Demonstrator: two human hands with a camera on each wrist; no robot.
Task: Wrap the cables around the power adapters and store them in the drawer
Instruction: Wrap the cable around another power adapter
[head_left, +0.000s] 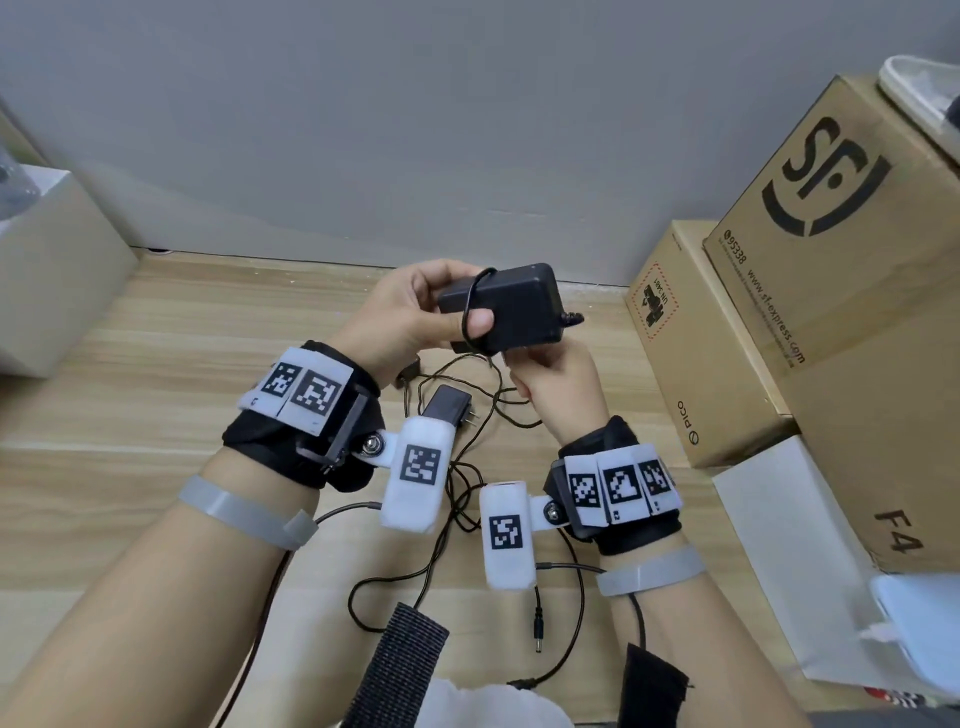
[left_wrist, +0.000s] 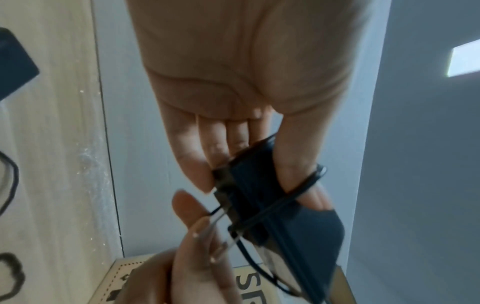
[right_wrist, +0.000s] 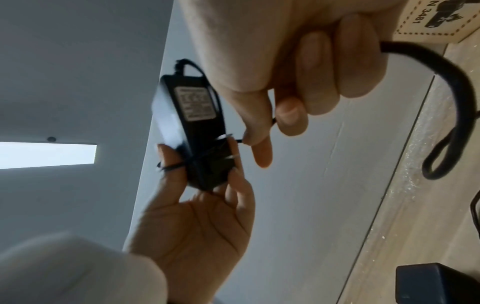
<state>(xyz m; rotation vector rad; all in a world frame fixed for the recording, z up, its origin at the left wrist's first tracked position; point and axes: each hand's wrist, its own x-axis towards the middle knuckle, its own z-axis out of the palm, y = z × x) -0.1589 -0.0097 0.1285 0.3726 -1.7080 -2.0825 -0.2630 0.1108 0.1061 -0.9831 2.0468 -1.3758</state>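
Left hand (head_left: 410, 306) clamped on adapter (head_left: 511, 306) at frame centre, right hand (head_left: 556, 374) pinching cable (head_left: 470, 312); slack cable risks unwinding, or snagging on the prongs.

Looks like an office or storeroom corner, not a home kitchen, tbh. Light wood-grain desk (head_left: 156, 364) pushed up against a plain grey wall (head_left: 415, 130). Stacked cardboard shipping boxes on the right: big courier carton (head_left: 841, 270) w/ SF logo, smaller Pico box (head_left: 696, 353) in front w/ a hazard label. White box (head_left: 47, 270) on the left. Long ceiling light panel (right_wrist: 46, 154) overhead.
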